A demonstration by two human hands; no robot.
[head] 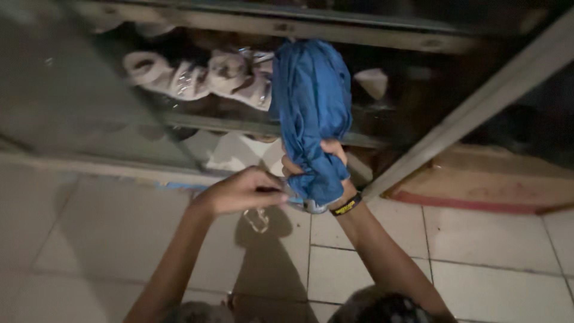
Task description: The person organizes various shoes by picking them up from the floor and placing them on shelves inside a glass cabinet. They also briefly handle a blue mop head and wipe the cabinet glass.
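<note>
Blue cloth (312, 113) hangs bunched at frame centre, long axis vertical, right hand (326, 164) clenched round lower end. Left hand (242, 191) just beside, lower left, pinching small item, can't tell what.

Clear-wrapped pale packages (203, 75) behind glass

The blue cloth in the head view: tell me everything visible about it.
The crumpled blue fabric cloth looks soft and creased, bunched into an upright bundle. The right hand grips its gathered lower part, a black wristband below. The left hand pinches near its bottom end. Its top is held against the glass cabinet front.
</note>
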